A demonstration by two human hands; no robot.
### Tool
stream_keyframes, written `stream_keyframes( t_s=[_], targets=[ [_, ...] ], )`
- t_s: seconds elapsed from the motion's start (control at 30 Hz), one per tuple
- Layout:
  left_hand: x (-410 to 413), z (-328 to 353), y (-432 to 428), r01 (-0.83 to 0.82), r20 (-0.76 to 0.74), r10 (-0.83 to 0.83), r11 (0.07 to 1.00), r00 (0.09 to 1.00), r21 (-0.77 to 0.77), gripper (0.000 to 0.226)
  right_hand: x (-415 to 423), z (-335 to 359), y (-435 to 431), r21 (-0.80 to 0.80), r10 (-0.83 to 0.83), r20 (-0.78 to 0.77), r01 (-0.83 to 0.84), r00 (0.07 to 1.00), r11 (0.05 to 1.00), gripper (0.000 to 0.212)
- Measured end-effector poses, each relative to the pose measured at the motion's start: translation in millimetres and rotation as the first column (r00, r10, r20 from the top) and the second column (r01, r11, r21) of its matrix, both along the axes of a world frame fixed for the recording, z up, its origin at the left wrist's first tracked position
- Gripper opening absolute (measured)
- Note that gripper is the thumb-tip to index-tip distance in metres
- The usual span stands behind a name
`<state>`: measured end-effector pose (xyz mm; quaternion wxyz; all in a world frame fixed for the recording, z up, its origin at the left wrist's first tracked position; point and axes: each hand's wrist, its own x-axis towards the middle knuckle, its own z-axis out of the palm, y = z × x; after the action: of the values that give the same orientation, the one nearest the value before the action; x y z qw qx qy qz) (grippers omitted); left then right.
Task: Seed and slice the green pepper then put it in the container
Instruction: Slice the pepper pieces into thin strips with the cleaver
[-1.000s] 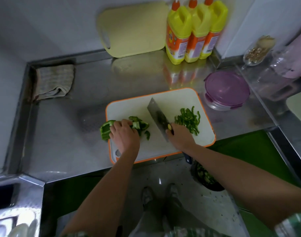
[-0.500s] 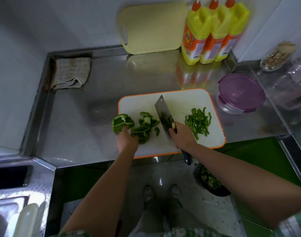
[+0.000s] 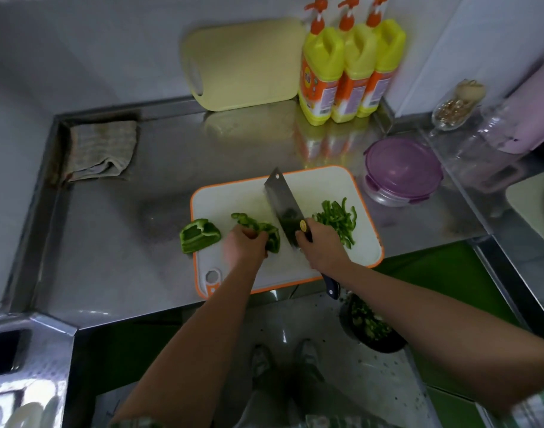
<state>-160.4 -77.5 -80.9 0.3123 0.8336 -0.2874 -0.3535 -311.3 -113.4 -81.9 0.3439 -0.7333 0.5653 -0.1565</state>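
Single head-worn view, steeply down onto counter, close.

Board: white face, orange rim. Pepper, chunk and strips: green throughout. Cleaver: dark grey blade, one yellow roundel by the handle; handle end dark blue. Container: purple lid and clips over a clear base. Bottles: yellow bodies, orange caps, orange labels with pale panels. Back board: pale yellow, plain. Cloth: grey-beige, faint check. Counter: bare grey steel. Cabinet: bright green. Floor: grey, dark speckles. Bowl: black, green scraps inside. Sleeve: green and white stripes.
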Motion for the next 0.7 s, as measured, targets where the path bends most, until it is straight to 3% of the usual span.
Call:
stream_keyframes(
  t_s=[0.23, 0.5, 0.7],
  targets=[
    [-29, -2, -19, 0.003, -0.015, -0.002, 1.0, 1.0, 0.016, 0.032, -20, 9, 0, -0.079, 0.084, -0.114, -0.094, 0.99, 0.992, 0.012],
    [-39, -1, -26, -0.003, -0.066, 0.004, 1.0, 0.998, 0.02, 0.024, -21, -2, 3, -0.013, 0.088, -0.254, -0.094, 0.963, 0.995, 0.017],
    [-39, -1, -29, 0.004, -0.061, -0.002, 0.999, 0.998, 0.033, 0.023, -24, -4, 3, 0.025, 0.085, -0.254, -0.081, 0.963, 0.996, 0.021]
  ],
)
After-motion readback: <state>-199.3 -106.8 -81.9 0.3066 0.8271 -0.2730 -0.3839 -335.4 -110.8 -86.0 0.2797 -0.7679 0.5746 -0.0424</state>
